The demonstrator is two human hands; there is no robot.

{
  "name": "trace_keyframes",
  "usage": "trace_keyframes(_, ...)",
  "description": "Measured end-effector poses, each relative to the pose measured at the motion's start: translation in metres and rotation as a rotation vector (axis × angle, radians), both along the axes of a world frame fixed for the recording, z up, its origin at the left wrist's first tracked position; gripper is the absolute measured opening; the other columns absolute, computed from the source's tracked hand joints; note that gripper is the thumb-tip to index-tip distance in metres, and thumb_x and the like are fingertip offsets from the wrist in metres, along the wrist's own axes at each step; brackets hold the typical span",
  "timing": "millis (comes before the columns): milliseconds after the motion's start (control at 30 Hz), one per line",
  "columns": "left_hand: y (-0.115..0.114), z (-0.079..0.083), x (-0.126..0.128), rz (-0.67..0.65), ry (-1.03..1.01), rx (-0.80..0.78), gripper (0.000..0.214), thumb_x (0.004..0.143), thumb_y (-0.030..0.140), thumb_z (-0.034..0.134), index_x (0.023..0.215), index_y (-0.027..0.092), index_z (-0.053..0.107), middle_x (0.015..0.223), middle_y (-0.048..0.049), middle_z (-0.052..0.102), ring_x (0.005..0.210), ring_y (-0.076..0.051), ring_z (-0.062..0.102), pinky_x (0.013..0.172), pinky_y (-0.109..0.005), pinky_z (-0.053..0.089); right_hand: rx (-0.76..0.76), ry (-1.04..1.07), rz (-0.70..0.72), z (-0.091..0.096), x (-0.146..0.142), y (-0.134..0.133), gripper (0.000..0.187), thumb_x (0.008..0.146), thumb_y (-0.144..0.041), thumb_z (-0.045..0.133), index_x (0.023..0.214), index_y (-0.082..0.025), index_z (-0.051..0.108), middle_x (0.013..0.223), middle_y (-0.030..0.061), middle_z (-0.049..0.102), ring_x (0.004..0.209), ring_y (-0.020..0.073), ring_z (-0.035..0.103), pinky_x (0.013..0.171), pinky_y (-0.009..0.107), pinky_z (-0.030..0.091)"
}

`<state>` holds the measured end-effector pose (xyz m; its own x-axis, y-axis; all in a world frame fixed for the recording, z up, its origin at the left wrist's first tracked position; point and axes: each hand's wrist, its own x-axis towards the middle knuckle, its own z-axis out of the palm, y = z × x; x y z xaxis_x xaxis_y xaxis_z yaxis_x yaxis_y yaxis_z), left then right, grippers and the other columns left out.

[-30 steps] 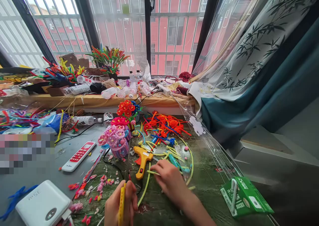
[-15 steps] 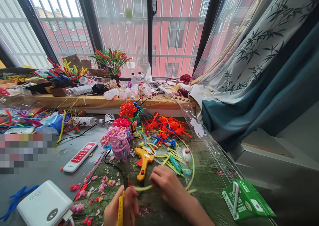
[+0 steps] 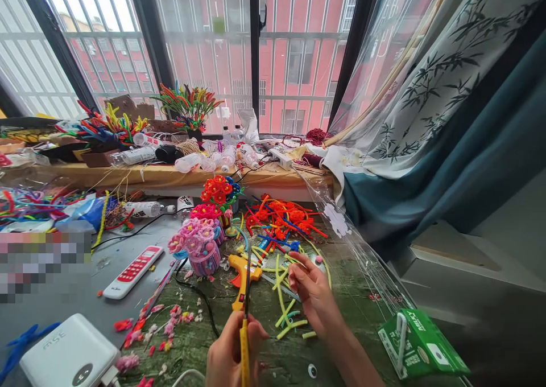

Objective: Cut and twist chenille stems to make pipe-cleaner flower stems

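My left hand [image 3: 234,350] is closed around yellow-handled scissors [image 3: 244,347], seen nearly edge-on. Their dark narrow blade points away from me, passing in front of a yellow hot glue gun [image 3: 239,300] on the table. My right hand [image 3: 313,290] hovers over pale yellow-green pipe cleaners [image 3: 279,296]; its fingers are bent and apart, with nothing visible between them. Short cut pieces [image 3: 292,329] lie below that hand. Beyond are red pipe-cleaner flowers [image 3: 288,216] and a pink flower pot [image 3: 205,259]. A googly eye [image 3: 312,371] lies near the front.
A white power bank [image 3: 68,350] and a red-and-white remote [image 3: 134,272] lie at left, beside scattered pink scraps [image 3: 170,321]. A green carton [image 3: 422,344] stands at right. Plastic bottles [image 3: 187,163] crowd the windowsill. A black cord [image 3: 209,313] runs past the glue gun.
My right hand has moved up and right, away from my left hand, and its fingers have spread. My left hand with the scissors has shifted right. The googly eye is now visible.
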<state>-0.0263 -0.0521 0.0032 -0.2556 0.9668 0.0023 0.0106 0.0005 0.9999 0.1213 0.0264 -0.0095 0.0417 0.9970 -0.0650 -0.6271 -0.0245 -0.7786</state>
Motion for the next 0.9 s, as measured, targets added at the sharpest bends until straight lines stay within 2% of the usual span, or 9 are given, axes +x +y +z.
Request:
trace_keyframes(100,0.007,0.005,0.008,0.021,-0.034,-0.024,0.046,0.069,0.063,0.066,0.069,0.018,0.060,0.061,0.0015,0.063,0.032,-0.003,0.034,0.031,-0.016,0.025,-0.049,-0.061,-0.047,-0.002,0.004,0.003,0.037,0.068,-0.034,0.078,0.098,-0.019,0.066,0.072,-0.0013,0.060,0.059,0.0098,0.052,0.055,0.021,0.042)
trace_keyframes(167,0.012,0.007,0.010,0.036,-0.064,-0.022,0.044,0.068,0.061,0.068,0.070,0.018,0.060,0.063,0.0015,0.064,0.032,-0.003,0.035,0.031,-0.015,0.025,-0.052,-0.225,-0.091,-0.005,0.008,0.006,0.031,0.069,-0.035,0.073,0.095,-0.019,0.066,0.069,-0.0014,0.060,0.057,0.0116,0.052,0.053,0.022,0.040)
trace_keyframes(300,0.016,0.006,0.009,0.076,-0.131,-0.010,0.044,0.067,0.060,0.070,0.068,0.018,0.059,0.063,0.0021,0.064,0.030,-0.003,0.034,0.027,-0.015,0.024,0.071,-0.943,-0.118,-0.013,0.013,0.009,0.011,0.074,-0.028,0.063,0.078,-0.019,0.068,0.064,0.0001,0.061,0.054,0.0154,0.053,0.056,0.028,0.039)
trace_keyframes(367,0.016,0.005,0.008,0.084,-0.150,-0.015,0.044,0.066,0.060,0.071,0.068,0.018,0.058,0.060,0.0030,0.062,0.030,-0.003,0.033,0.026,-0.015,0.024,0.116,-1.287,-0.127,-0.019,0.010,0.007,0.010,0.076,-0.028,0.063,0.071,-0.020,0.065,0.063,0.0014,0.062,0.056,0.0184,0.056,0.057,0.029,0.037)
trace_keyframes(433,0.016,0.003,0.006,0.068,-0.152,-0.031,0.044,0.065,0.060,0.071,0.068,0.018,0.058,0.058,0.0033,0.062,0.029,-0.003,0.032,0.025,-0.016,0.023,0.115,-1.516,-0.125,-0.024,0.004,0.004,0.014,0.077,-0.031,0.065,0.067,-0.021,0.063,0.061,0.0028,0.062,0.056,0.0215,0.058,0.053,0.029,0.034)
trace_keyframes(500,0.016,0.000,0.004,0.044,-0.146,-0.048,0.046,0.064,0.061,0.071,0.067,0.018,0.058,0.060,0.0022,0.063,0.029,-0.004,0.033,0.026,-0.016,0.023,0.109,-1.630,-0.115,-0.029,-0.001,0.001,0.014,0.078,-0.028,0.065,0.066,-0.021,0.062,0.058,0.0035,0.062,0.055,0.0227,0.059,0.050,0.029,0.031)
trace_keyframes(600,0.015,-0.003,0.003,0.043,-0.121,-0.046,0.046,0.066,0.062,0.070,0.068,0.018,0.059,0.059,0.0020,0.063,0.030,-0.004,0.035,0.028,-0.016,0.024,0.145,-1.562,-0.118,-0.029,-0.001,0.001,0.020,0.082,-0.022,0.059,0.063,-0.021,0.063,0.057,0.0040,0.064,0.054,0.0211,0.059,0.052,0.029,0.033)
trace_keyframes(733,0.015,-0.003,0.005,0.053,-0.078,-0.024,0.044,0.069,0.061,0.068,0.068,0.017,0.059,0.059,0.0021,0.061,0.031,-0.004,0.034,0.030,-0.016,0.025,0.192,-1.202,-0.042,-0.011,0.012,0.004,0.024,0.085,-0.034,0.058,0.067,-0.019,0.065,0.062,0.0029,0.066,0.055,0.0175,0.058,0.055,0.027,0.038)
trace_keyframes(900,0.027,0.009,0.011,0.038,-0.083,-0.011,0.040,0.061,0.049,0.079,0.074,0.018,0.058,0.073,0.0001,0.066,0.039,-0.006,0.044,0.035,-0.018,0.036,0.215,-0.905,0.135,0.010,0.013,-0.002,0.033,0.084,-0.047,0.059,0.074,-0.016,0.065,0.054,-0.0022,0.051,0.048,0.0124,0.043,0.047,0.024,0.029)
